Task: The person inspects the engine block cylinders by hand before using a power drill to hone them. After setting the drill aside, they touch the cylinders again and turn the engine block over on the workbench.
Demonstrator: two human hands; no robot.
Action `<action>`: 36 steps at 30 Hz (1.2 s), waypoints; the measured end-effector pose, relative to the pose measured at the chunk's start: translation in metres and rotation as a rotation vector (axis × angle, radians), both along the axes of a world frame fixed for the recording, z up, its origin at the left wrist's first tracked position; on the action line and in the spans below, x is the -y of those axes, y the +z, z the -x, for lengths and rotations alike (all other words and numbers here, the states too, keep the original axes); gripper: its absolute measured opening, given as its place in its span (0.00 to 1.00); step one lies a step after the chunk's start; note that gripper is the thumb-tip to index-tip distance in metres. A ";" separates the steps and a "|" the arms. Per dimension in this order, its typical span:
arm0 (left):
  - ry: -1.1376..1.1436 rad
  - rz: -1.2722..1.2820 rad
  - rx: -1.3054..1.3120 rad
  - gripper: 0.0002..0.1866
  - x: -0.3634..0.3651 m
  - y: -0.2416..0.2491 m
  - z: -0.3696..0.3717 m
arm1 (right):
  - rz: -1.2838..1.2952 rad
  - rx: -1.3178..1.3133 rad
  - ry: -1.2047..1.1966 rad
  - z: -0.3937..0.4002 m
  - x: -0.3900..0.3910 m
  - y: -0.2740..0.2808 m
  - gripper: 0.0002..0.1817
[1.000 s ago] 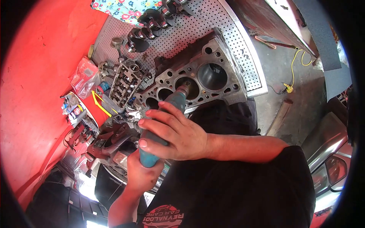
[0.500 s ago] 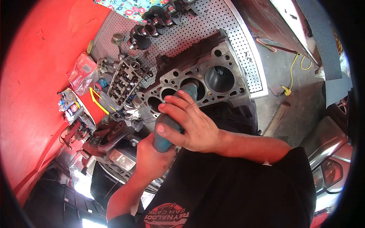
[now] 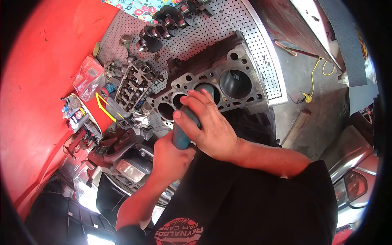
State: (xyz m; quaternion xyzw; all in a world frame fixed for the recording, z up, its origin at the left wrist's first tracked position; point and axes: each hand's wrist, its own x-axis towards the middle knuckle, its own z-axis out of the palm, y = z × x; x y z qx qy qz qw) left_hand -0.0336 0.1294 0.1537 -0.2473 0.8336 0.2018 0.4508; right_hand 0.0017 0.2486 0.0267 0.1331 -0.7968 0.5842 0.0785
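Both my hands grip a teal power tool (image 3: 179, 138) that points away from me. Its front end dips into the second cylinder bore of a bare engine block (image 3: 241, 61). My right hand (image 3: 210, 122) wraps the tool's upper body, fingers spread over the top, and hides the tool's tip. My left hand (image 3: 169, 157) closes around the tool's rear end, close to my black shirt. The block lies on a perforated metal table (image 3: 253, 32), with its row of bores facing up.
A cylinder head (image 3: 132, 85) lies left of the block and a crankshaft (image 3: 163, 22) behind it. Small bottles and a plastic bag (image 3: 87, 77) crowd the red surface (image 3: 32, 81) on the left. A yellow cable (image 3: 314, 75) runs over the floor at right, near a silver car (image 3: 355, 171).
Both hands have pushed the tool forward and down into the bore, so less of its teal body shows. My left hand has come up close under the right.
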 end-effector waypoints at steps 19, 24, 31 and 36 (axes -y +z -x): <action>0.008 0.004 0.042 0.13 -0.004 -0.019 0.007 | -0.012 0.113 0.012 0.001 -0.004 -0.007 0.44; 0.054 -0.001 0.001 0.12 -0.004 -0.013 0.003 | -0.002 0.100 0.000 0.002 0.001 -0.001 0.46; -0.023 -0.019 -0.067 0.11 0.006 0.025 -0.005 | 0.005 0.043 -0.043 -0.003 0.009 0.034 0.44; 0.062 -0.070 -0.040 0.12 0.015 0.053 -0.013 | 0.013 -0.025 -0.094 -0.007 0.012 0.055 0.38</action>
